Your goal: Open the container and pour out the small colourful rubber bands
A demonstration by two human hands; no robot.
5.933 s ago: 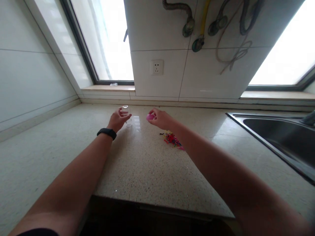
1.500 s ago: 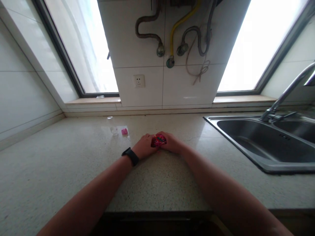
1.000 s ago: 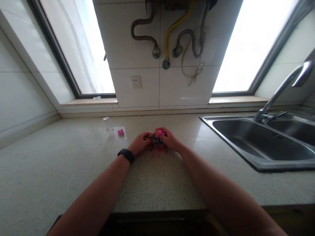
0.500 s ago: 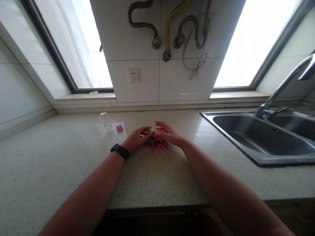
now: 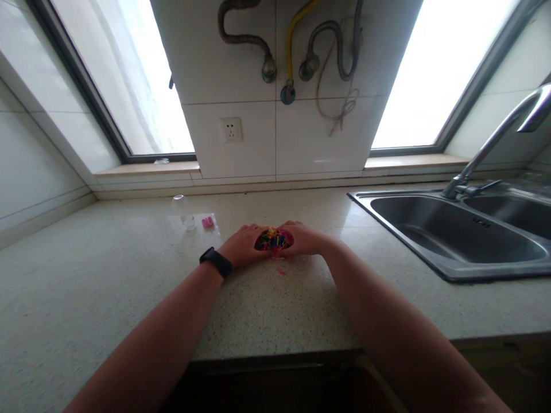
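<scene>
Tiled kitchen, two bright windows, speckled worktop [image 5: 267, 310], steel sink [image 5: 451, 235] right | left hand [image 5: 241, 246] and right hand [image 5: 303, 239] lie cupped together on worktop, enclosing heap of small colourful bands [image 5: 272, 240] | forearms stretched forward, black wristband [image 5: 215, 262] left.

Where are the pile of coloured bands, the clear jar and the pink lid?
pile of coloured bands [image 5: 272, 239], head view, middle of the heap between both hands
clear jar [image 5: 185, 211], head view, its side wall
pink lid [image 5: 208, 222], head view, its top

Head-worn view — forward, downward, close
</scene>
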